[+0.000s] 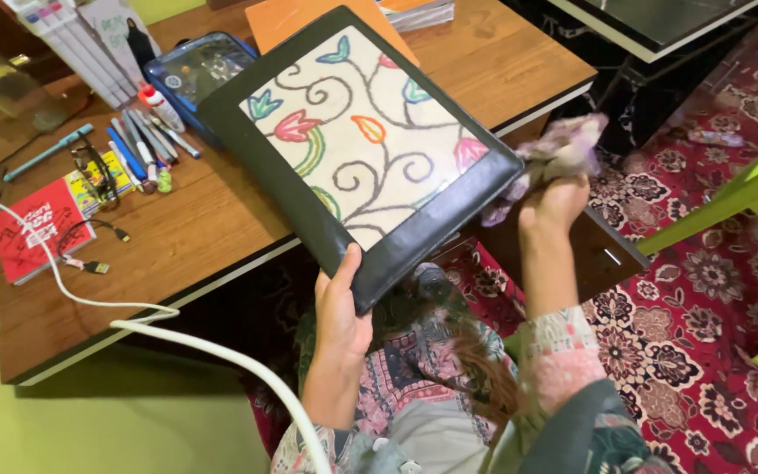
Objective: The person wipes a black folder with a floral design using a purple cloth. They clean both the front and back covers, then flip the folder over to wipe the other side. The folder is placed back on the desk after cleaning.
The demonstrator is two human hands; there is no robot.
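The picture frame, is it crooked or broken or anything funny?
No damage shows. The black picture frame with flower embroidery is tilted, because the left hand grips its lower corner in the air above the wooden table. The right hand presses a purplish cloth against its right edge. Pens lie loose on the table.

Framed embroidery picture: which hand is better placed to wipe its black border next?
The right hand: it already grips the crumpled cloth against the framed picture's right edge. The left hand only holds its bottom corner.
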